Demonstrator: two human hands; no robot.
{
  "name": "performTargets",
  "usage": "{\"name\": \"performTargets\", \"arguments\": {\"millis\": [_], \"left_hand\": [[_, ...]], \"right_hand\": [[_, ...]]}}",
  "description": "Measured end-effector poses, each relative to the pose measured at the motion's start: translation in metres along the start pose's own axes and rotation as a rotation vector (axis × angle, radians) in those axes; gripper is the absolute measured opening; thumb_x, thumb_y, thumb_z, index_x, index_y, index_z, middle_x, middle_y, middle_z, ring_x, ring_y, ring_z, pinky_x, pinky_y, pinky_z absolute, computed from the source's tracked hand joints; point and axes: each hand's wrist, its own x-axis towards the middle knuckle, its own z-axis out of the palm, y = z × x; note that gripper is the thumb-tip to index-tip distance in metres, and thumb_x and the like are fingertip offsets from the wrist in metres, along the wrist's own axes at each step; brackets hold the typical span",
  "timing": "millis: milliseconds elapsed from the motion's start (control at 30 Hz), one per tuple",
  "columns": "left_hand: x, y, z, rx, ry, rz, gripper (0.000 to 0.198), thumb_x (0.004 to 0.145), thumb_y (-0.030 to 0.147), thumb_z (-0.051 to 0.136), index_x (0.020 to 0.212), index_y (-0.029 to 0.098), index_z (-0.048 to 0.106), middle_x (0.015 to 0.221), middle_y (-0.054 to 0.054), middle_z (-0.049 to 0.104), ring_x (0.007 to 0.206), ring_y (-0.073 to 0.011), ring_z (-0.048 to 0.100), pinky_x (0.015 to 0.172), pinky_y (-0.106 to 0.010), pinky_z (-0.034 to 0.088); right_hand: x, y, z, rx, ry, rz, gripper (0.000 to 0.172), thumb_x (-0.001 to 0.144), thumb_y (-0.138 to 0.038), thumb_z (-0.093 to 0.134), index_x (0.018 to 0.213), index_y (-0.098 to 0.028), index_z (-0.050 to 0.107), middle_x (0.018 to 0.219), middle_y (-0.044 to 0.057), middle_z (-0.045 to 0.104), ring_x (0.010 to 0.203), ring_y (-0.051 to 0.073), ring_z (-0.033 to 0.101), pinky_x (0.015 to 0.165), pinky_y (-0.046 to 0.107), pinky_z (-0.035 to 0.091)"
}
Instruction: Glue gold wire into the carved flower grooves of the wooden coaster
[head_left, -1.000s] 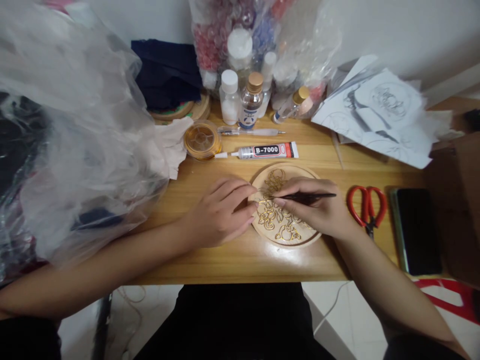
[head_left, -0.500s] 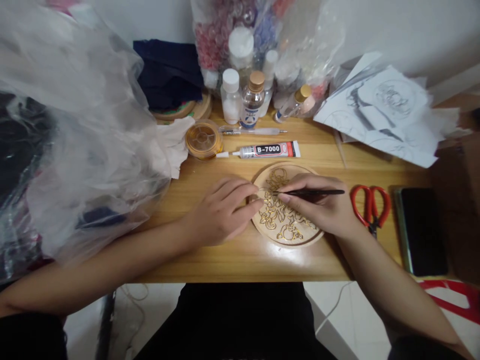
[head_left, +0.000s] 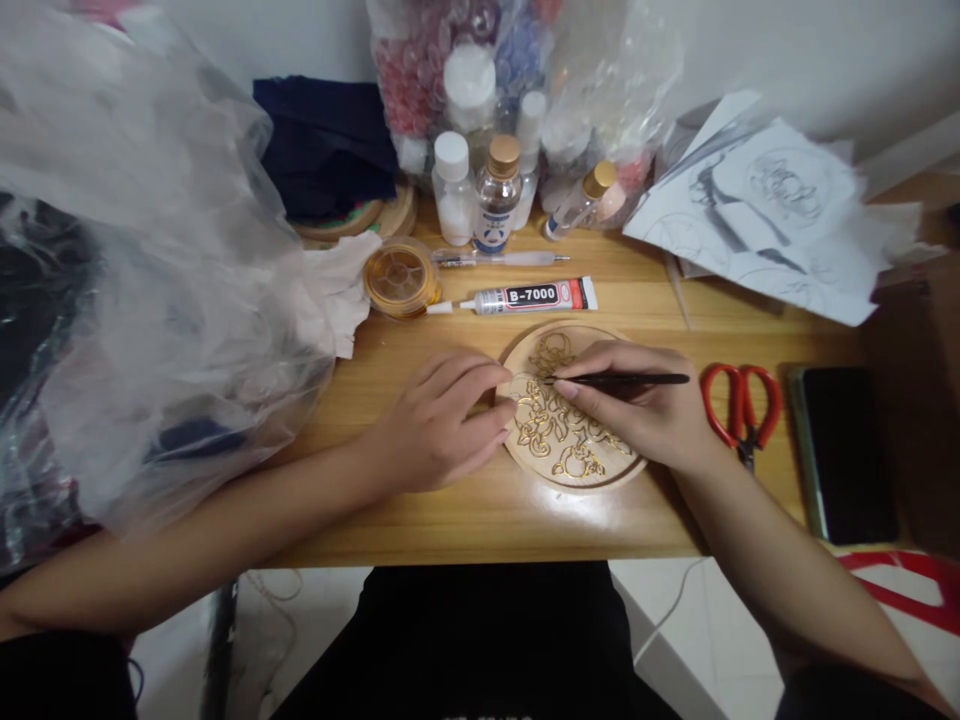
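My right hand (head_left: pixel 645 400) grips slim black tweezers (head_left: pixel 630 379) like a pen, over the upper middle of a round wooden plate (head_left: pixel 571 484). Their tip is near bent gold wire shapes (head_left: pixel 534 425), which lie across the plate in curls and flower-like outlines. At the plate's left rim rests my left hand (head_left: pixel 446 420), its fingers bent and the index finger and thumb apart. A thin curved line, perhaps wire, shows between the left fingertips and the tweezers. Part of the plate and its wire is hidden under my right hand.
Behind the plate lie a B-7000 glue tube (head_left: pixel 534 296), a pen (head_left: pixel 510 259) and a wire spool (head_left: pixel 401 275). Several bottles (head_left: pixel 496 205) stand further back. Red-handled pliers (head_left: pixel 741 405) and a phone (head_left: pixel 844 455) are to the right, plastic bags (head_left: pixel 180 300) to the left.
My left fingertips have drawn slightly left and the finger and thumb have parted a little. My right hand and the tweezers stay almost in place. The view has shifted slightly.
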Motion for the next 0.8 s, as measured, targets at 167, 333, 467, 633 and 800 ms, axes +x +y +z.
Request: {"name": "performTargets", "arguments": {"millis": [167, 333, 467, 633, 800], "left_hand": [[0.0000, 0.0004, 0.0010, 0.005, 0.015, 0.011, 0.014, 0.084, 0.021, 0.057, 0.094, 0.014, 0.063, 0.103, -0.011, 0.060, 0.101, -0.0248, 0.055, 0.085, -0.042, 0.049], [0.0014, 0.0016, -0.0010, 0.022, -0.004, 0.010, 0.012, 0.084, 0.019, 0.058, 0.093, 0.014, 0.063, 0.102, -0.011, 0.061, 0.099, -0.0239, 0.055, 0.083, -0.040, 0.051], [0.0022, 0.0017, -0.0018, 0.039, -0.017, 0.016, 0.012, 0.084, 0.019, 0.058, 0.093, 0.014, 0.063, 0.101, -0.011, 0.062, 0.099, -0.0239, 0.056, 0.083, -0.040, 0.051], [0.0021, 0.0009, -0.0019, 0.047, 0.009, 0.031, 0.012, 0.085, 0.020, 0.056, 0.092, 0.013, 0.064, 0.101, -0.010, 0.062, 0.098, -0.0237, 0.055, 0.082, -0.039, 0.051], [0.0024, 0.0014, -0.0030, 0.075, -0.020, 0.029, 0.013, 0.085, 0.020, 0.055, 0.093, 0.014, 0.063, 0.101, -0.009, 0.061, 0.099, -0.0220, 0.054, 0.084, -0.038, 0.051]], "right_hand": [[-0.0010, -0.0020, -0.0016, 0.000, -0.054, 0.001, 0.007, 0.075, -0.023, 0.070, 0.075, -0.016, 0.068, 0.069, 0.002, 0.068, 0.058, 0.010, 0.059, 0.050, 0.023, 0.046], [-0.0007, -0.0032, -0.0026, -0.035, -0.160, -0.025, 0.007, 0.078, -0.021, 0.067, 0.076, -0.015, 0.068, 0.070, 0.003, 0.067, 0.060, 0.010, 0.059, 0.051, 0.023, 0.045], [0.0005, -0.0037, -0.0022, -0.066, -0.174, -0.059, 0.007, 0.079, -0.021, 0.065, 0.075, -0.016, 0.067, 0.067, 0.001, 0.065, 0.058, 0.009, 0.057, 0.051, 0.023, 0.044], [0.0006, -0.0037, -0.0022, -0.054, -0.181, -0.071, 0.007, 0.079, -0.021, 0.065, 0.076, -0.016, 0.067, 0.067, 0.001, 0.066, 0.058, 0.009, 0.058, 0.051, 0.022, 0.044], [0.0003, -0.0033, -0.0017, -0.053, -0.181, -0.053, 0.008, 0.080, -0.022, 0.064, 0.075, -0.016, 0.067, 0.068, 0.002, 0.066, 0.058, 0.009, 0.058, 0.051, 0.023, 0.044]]}}
